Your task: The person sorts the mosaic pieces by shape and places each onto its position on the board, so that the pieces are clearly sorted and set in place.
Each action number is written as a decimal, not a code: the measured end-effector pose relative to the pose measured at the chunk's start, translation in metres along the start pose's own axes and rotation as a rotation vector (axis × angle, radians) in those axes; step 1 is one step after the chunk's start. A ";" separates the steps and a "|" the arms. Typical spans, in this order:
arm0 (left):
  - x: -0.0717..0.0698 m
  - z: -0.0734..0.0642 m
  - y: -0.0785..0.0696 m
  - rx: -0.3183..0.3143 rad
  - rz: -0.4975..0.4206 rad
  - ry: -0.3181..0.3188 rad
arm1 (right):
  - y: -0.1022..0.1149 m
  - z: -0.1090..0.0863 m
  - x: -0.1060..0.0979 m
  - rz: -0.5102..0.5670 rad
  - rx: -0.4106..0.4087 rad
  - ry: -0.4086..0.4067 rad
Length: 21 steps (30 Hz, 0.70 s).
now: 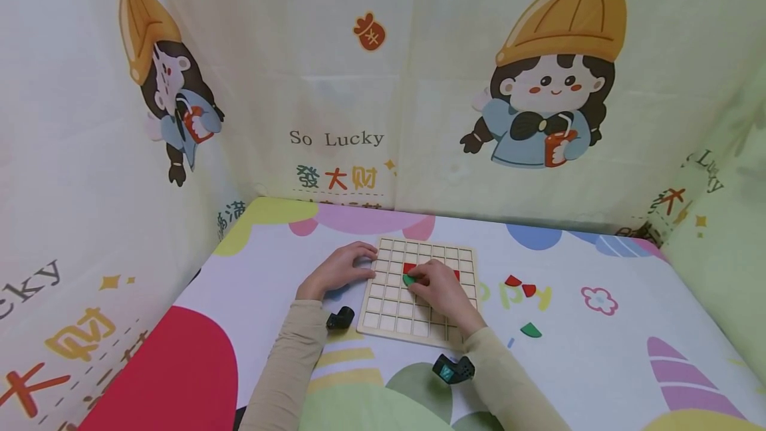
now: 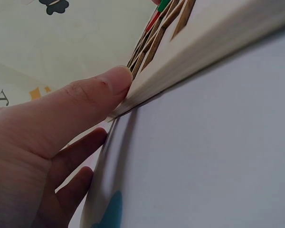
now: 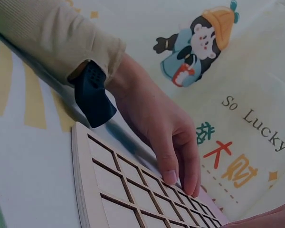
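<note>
Your right hand (image 1: pixel 441 287) pinches green piece (image 1: pixel 408 280) over grid board (image 1: pixel 383 332), right of your left hand (image 1: pixel 342 267). Left hand relaxed, touching board's nearest edge. Piece likely light, stiff, smooth enough to slip: pinch by edges. Board likely light, rigid, may slide: steady by rim.

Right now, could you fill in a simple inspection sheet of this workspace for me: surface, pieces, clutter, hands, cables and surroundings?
Surface: white tablecloth with colourful prints.
Job's things: wooden grid board, red pieces on it.
Clutter: two loose red pieces and a loose green piece, right of the board.
Hands: left hand touches the board's left edge; right hand pinches another green piece at the board.
Cables: nothing seen.
Surroundings: cartoon-printed cloth backdrop.
</note>
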<state>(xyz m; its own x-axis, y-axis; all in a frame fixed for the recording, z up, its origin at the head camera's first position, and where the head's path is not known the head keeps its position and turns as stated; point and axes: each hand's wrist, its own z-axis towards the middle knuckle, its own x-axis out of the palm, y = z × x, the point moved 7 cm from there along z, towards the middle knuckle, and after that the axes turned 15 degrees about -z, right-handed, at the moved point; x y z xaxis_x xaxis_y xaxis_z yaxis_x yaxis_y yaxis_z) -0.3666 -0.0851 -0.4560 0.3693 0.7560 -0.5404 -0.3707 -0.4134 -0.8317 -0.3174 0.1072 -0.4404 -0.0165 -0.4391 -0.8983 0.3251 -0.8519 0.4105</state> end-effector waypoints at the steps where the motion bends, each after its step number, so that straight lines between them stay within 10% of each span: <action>1: 0.000 0.000 0.000 -0.001 0.001 0.000 | 0.000 0.000 0.000 -0.001 0.000 -0.002; 21: -0.001 -0.001 -0.005 -0.009 -0.006 -0.001 | 0.002 -0.002 -0.002 0.000 0.017 -0.033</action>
<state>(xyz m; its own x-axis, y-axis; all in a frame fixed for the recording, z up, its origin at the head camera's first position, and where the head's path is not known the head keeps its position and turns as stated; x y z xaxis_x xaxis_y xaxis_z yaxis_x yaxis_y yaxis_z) -0.3644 -0.0844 -0.4517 0.3711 0.7588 -0.5353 -0.3610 -0.4132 -0.8360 -0.3154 0.1074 -0.4379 -0.0478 -0.4480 -0.8928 0.3094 -0.8565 0.4132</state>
